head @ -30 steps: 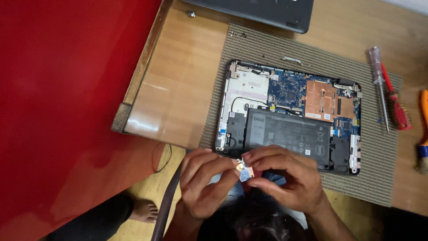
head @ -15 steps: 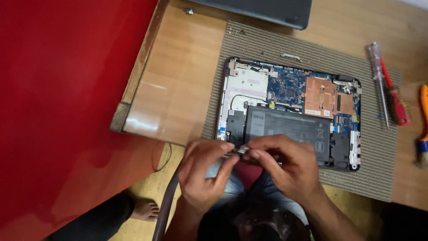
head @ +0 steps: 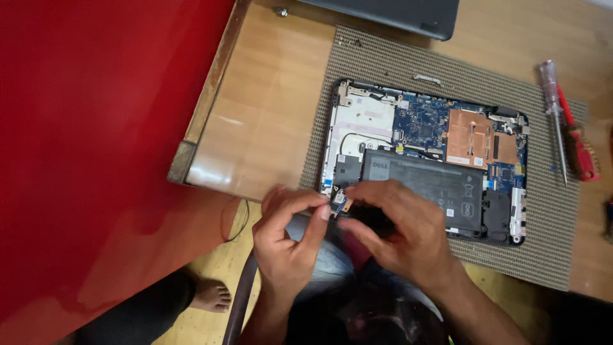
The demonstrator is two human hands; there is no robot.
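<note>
Two hands working at 6 o'clock edge of one opened laptop (head: 424, 160); left hand (head: 287, 239) and right hand (head: 399, 233) both pinching one small circuit board (head: 339, 201) over laptop's lower-left corner; one black battery (head: 424, 185) lying inside; two screwdrivers (head: 565, 131) resting at 3 o'clock on one woven mat (head: 370, 57); one bare foot (head: 211, 297) showing at 7 o'clock.

Both hands pinch a small part at the corner of an opened laptop.

The left hand (head: 287, 239) and right hand (head: 399, 233) meet fingertip to fingertip on a small circuit board (head: 340, 199). Just beyond them lies the laptop base (head: 424, 160), its black battery (head: 424, 182) under the right hand's fingers, on a woven mat (head: 377, 57). Two screwdrivers (head: 565, 128) lie well off to the right.
</note>
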